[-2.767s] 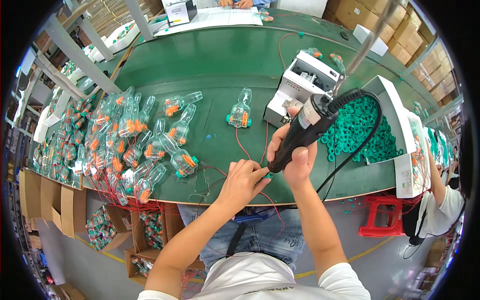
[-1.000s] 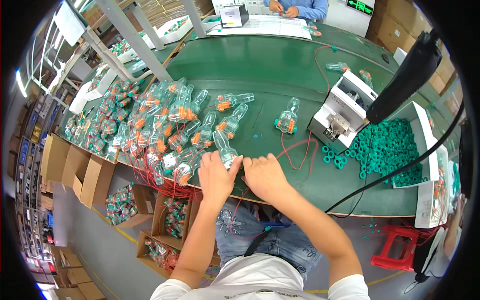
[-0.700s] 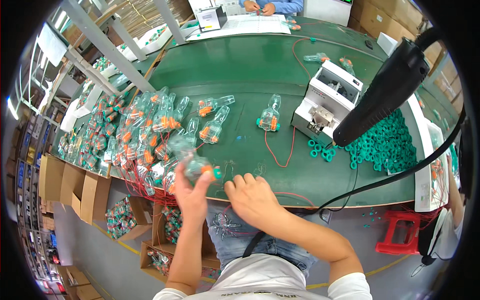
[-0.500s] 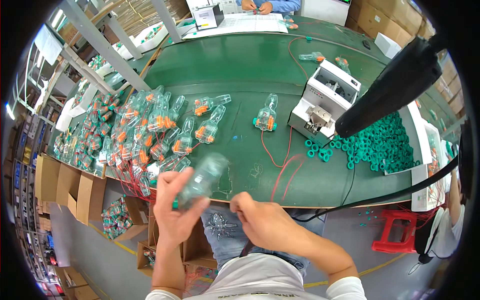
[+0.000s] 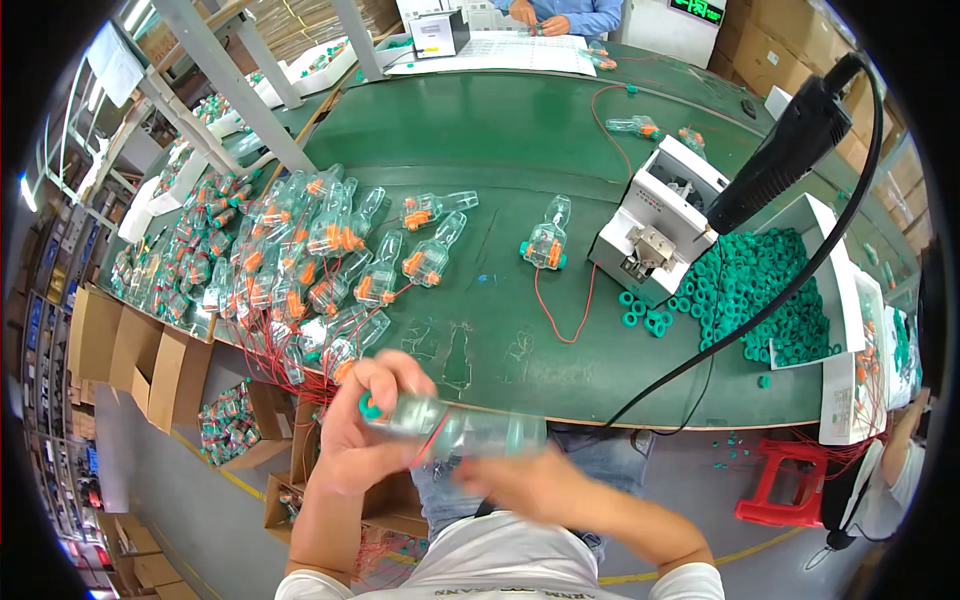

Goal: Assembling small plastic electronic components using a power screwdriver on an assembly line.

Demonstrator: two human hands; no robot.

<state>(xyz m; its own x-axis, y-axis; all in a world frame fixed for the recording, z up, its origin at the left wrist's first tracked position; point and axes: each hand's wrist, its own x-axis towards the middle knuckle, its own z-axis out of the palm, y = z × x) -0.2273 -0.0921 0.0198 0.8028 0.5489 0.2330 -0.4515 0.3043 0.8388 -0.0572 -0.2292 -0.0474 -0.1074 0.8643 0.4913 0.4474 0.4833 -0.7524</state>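
My left hand [image 5: 362, 440] is closed around a clear plastic, bottle-shaped toy body [image 5: 490, 432], held sideways over the table's front edge. A green round part shows at its end by my fingers, and a thin red wire crosses it. My right hand [image 5: 540, 490] is just below the toy body; its fingers are smeared by motion, and whether they touch it I cannot tell. Similar clear bodies with orange parts and red wires lie heaped [image 5: 300, 250] at the left. A single one [image 5: 547, 235] lies mid-table, its red wire trailing toward me.
A white machine [image 5: 655, 225] stands at the right, beside a black corded tool [image 5: 785, 150]. Green rings [image 5: 750, 290] spill from a white tray [image 5: 845, 270]. Cardboard boxes [image 5: 140, 360] stand at the left, a red stool [image 5: 785, 485] at the right. Another person's hands [image 5: 540, 18] work across the table.
The toy body in my left hand has swung from pointing up and away to lying sideways, pointing right. My right hand has moved down and right, opening from a curl into a blur beside it.
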